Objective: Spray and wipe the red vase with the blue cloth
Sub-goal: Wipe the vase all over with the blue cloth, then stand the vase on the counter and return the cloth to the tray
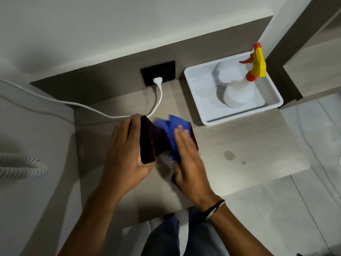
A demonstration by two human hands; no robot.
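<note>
Both hands meet at the dark red waisted vase (pixel 153 140), lifted just above the pale wood-grain desk (pixel 239 145). Its long axis runs left to right. The left hand (pixel 127 146) clamps one flared end; the right hand (pixel 186 159), nearer the vase's middle, presses the crumpled blue cloth (pixel 172 130) against it. Beyond the vase to the right, a white spray bottle with yellow trigger (pixel 241 89) stands in a white tray (pixel 191 84).

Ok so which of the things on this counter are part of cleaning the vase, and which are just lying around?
Part of the job:
red vase, held on its side by the left hand
blue cloth, pressed on it by the right hand
spray bottle

Just lying about:
white tray under the bottle
white plug and cable
coiled cord at the left
</note>
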